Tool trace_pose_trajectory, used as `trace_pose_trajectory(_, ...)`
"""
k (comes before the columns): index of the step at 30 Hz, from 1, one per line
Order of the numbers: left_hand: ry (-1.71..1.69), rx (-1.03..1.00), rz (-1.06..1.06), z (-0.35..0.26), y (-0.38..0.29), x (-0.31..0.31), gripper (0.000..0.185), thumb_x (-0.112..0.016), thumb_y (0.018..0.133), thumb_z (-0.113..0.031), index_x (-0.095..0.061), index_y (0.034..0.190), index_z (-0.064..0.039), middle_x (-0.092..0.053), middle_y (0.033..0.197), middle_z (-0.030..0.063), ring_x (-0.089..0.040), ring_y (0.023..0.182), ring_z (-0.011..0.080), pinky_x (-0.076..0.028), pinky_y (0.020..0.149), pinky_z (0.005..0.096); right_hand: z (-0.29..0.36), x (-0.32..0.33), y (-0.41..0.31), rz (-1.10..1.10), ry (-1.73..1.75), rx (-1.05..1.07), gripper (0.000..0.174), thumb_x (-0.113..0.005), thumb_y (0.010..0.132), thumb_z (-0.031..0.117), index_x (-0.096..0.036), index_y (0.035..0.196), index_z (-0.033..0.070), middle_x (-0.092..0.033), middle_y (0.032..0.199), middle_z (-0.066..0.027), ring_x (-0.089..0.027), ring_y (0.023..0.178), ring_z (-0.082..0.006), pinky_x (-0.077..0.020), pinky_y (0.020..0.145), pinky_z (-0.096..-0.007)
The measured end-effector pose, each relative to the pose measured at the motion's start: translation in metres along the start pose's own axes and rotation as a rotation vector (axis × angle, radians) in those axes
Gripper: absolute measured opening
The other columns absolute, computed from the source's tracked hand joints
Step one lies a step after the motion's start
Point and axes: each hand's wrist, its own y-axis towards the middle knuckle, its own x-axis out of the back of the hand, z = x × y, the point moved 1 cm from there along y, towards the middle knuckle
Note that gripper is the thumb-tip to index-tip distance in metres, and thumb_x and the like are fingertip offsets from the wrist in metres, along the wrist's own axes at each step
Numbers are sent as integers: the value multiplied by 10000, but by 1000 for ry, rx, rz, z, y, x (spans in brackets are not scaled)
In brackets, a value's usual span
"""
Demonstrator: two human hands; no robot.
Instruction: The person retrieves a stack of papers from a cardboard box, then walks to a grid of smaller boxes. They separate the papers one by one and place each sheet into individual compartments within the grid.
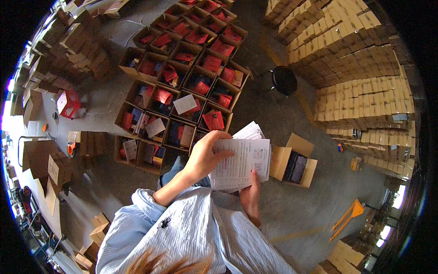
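A stack of white printed leaflets (243,159) is held in front of my body. My left hand (207,154) lies over its left edge, thumb across the top sheet. My right hand (251,195) grips the lower right edge, thumb on top. Some sheets fan out at the upper end. Beyond my hands stand rows of open cardboard boxes (190,77) holding red packets (213,120) and dark blue items. White leaflets lie on several boxes, one (184,104) near the middle and another (155,127) further left.
An open carton (281,162) with dark packs stands at the right. Further off are a round black stool (284,81), a red plastic stool (69,104), high stacks of cartons (362,99) and an orange pallet jack (349,217). Tape dispensers and more cartons are at the left.
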Motion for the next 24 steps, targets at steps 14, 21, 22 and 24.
trace_pose_trajectory(14,-242,-24,-494,7,17,22,189,-742,861,-132,-638,975,-22,-627,896,-4,-563,820,77,-457,751,219,20,30,10,-5,-21,55,605,-640,900,346,-429,1381,47,-545,1287,-100,-513,1193,-243,-396,1010,-411)
trace_pose_trajectory(21,118,-177,-1033,150,74,159,182,-704,896,-143,-627,1010,-24,-648,953,49,-597,910,130,-475,827,269,18,44,9,-36,41,57,571,-614,922,379,-465,1346,26,-567,1271,-91,-536,1166,-225,-399,1002,-393)
trace_pose_trajectory(22,295,-1,-977,164,81,168,246,-716,886,-167,-619,1063,-26,-652,1009,78,-609,956,166,-482,843,292,19,43,7,-57,23,61,569,-611,925,378,-465,1346,25,-565,1275,-91,-534,1170,-224,-397,1004,-392)
trace_pose_trajectory(24,836,39,-872,167,85,160,388,-733,871,-242,-596,1178,-48,-634,1129,105,-610,1019,197,-492,859,326,22,40,4,-40,18,98,565,-607,929,376,-464,1346,23,-563,1282,-90,-530,1177,-222,-394,1008,-391)
